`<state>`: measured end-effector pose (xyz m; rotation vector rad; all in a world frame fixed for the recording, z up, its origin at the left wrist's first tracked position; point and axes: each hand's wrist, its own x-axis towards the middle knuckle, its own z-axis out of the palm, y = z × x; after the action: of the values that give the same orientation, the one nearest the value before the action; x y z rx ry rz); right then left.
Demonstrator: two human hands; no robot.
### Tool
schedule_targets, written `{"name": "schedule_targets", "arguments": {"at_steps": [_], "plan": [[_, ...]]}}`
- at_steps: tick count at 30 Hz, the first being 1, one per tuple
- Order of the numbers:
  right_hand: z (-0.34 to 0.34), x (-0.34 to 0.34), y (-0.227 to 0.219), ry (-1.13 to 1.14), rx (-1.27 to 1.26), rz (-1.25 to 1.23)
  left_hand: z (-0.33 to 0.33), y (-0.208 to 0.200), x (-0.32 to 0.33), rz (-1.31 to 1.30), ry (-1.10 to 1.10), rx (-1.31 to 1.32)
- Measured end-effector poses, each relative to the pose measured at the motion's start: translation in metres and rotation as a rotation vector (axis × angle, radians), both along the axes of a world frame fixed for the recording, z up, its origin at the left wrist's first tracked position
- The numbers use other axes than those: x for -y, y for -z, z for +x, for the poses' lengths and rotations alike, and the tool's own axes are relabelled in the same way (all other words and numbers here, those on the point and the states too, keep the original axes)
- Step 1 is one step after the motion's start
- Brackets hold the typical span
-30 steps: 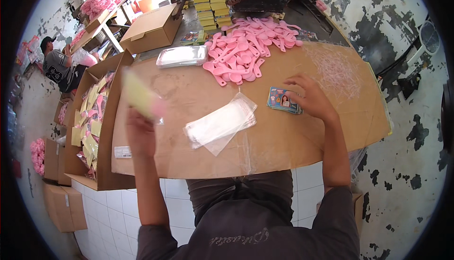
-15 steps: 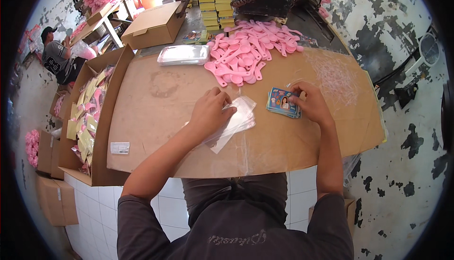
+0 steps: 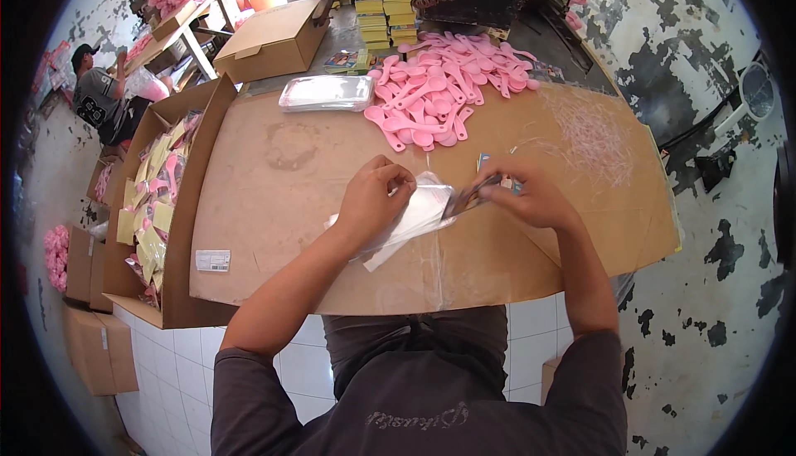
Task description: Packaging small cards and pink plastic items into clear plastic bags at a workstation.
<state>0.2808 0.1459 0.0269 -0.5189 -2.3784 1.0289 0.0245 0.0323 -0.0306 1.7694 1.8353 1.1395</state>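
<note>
My left hand rests over a small stack of clear plastic bags, with thumb and fingertips pinched at the edge of the top bag. My right hand grips a small printed card, blurred by motion. The card's left end is at the bag's right edge; whether it is inside the bag I cannot tell. Partly hidden behind my right hand lies a pile of colourful cards. Beyond both hands is a heap of pink plastic spoons.
An open cardboard box of packed bags stands at the left. Behind are a stack of clear packaging, a closed carton and card stacks. Thin plastic scraps lie at the right. A person sits far left.
My right hand has picked a card off the pile and brought it left to the bags. My left fingers have closed into a pinch at the top bag's edge.
</note>
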Motion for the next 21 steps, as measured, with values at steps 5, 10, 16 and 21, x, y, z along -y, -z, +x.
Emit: {"name": "schedule_targets", "arguments": {"at_steps": [5,10,16,21], "plan": [[-0.033,0.008,0.012,-0.355,0.082,0.069,-0.001,0.005,0.000,0.083,0.009,0.001],[-0.039,0.003,0.035,-0.308,0.056,0.345,-0.004,0.006,0.001,0.146,0.020,-0.082],[-0.031,0.005,0.047,-0.258,-0.017,0.253,0.000,-0.008,0.006,-0.013,-0.153,0.279],[-0.028,0.006,0.037,-0.194,0.035,0.090,-0.017,-0.011,0.000,0.059,0.009,0.853]]}}
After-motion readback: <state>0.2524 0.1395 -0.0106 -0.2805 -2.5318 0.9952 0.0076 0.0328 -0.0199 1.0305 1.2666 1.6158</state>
